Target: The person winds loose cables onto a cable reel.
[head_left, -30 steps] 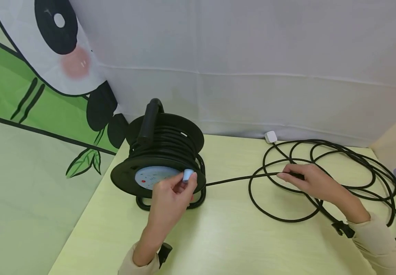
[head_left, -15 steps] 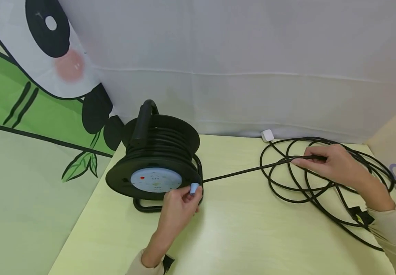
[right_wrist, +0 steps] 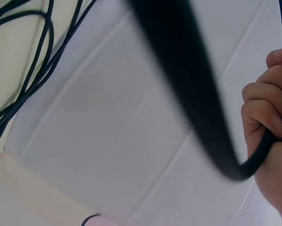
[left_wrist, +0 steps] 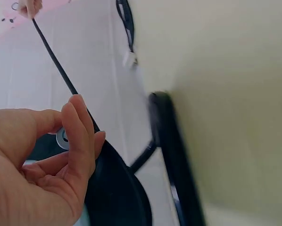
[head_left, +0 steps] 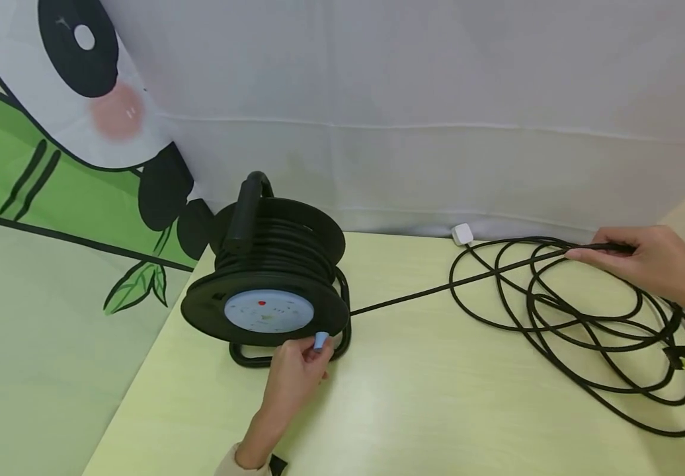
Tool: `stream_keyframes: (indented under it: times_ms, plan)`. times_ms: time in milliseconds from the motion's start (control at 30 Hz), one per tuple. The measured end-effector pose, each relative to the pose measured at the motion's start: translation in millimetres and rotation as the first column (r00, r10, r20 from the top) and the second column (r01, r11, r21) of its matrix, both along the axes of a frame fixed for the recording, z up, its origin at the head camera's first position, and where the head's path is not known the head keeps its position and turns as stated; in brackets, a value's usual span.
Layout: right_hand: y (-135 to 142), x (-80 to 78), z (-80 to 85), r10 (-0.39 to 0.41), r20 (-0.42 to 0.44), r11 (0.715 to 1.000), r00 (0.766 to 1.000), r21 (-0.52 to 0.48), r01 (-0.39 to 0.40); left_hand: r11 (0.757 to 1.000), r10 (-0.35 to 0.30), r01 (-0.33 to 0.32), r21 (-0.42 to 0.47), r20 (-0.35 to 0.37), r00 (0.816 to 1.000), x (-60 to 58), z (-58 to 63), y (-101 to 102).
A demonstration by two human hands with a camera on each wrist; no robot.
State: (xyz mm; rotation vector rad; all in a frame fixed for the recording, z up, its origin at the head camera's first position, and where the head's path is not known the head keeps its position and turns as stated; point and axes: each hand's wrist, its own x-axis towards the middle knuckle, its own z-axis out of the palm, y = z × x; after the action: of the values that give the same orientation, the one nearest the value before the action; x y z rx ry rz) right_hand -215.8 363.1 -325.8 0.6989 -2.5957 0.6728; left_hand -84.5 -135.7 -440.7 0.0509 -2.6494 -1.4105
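A black cable reel point(head_left: 277, 248) stands on the left of the table, its drum wound with black cable and its front disc carrying a pale blue socket panel point(head_left: 269, 311). My left hand point(head_left: 297, 373) pinches the small light blue crank knob point(head_left: 321, 340) at the lower front rim of the disc. My right hand point(head_left: 654, 261) grips the black cable point(head_left: 414, 296), which runs taut from the reel's right side. In the right wrist view the fingers point(right_wrist: 266, 101) curl round the cable, and a blurred length of it loops close to the camera.
Loose coils of cable point(head_left: 592, 383) spread over the right of the table point(head_left: 414, 403). A white plug point(head_left: 462, 234) lies at the back edge by the grey-white curtain point(head_left: 402, 165). The reel's tubular black stand point(head_left: 253, 361) rests on the table.
My right hand has drawn away to the right and up with the cable, now longer between hand and reel. My left hand has carried the knob along the rim and the disc has turned.
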Motion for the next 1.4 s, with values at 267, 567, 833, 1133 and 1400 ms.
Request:
stream_keyframes:
  times_ms: [267,567,833,1133,1400]
  plan:
    - [26.5,2.5,-6.1,-0.102,-0.006,0.995,0.995,-0.016,0.102,0.996,0.085,-0.085,-0.006,0.052,0.995,6.8,-14.7,-31.5]
    - [28.4,-1.6,-18.6,-0.112,0.018,0.994,0.994,0.009,0.112,0.988,0.153,-0.154,0.0,0.089,0.984,12.5,-18.7,-54.0]
    - [29.4,-1.8,-31.1,-0.1,0.048,0.995,0.994,-0.026,0.101,0.975,0.211,-0.219,0.044,0.137,0.968,15.0,-17.1,-73.5]
    - [24.7,-3.5,-42.9,-0.046,0.072,0.998,0.996,-0.027,0.048,0.958,0.265,-0.279,0.06,0.173,0.949,20.9,-1.6,-92.6]
    - [21.4,-2.1,-51.4,-0.038,0.146,0.999,0.989,-0.028,0.043,0.928,0.342,-0.361,0.089,0.173,0.924,26.2,13.3,-109.7]
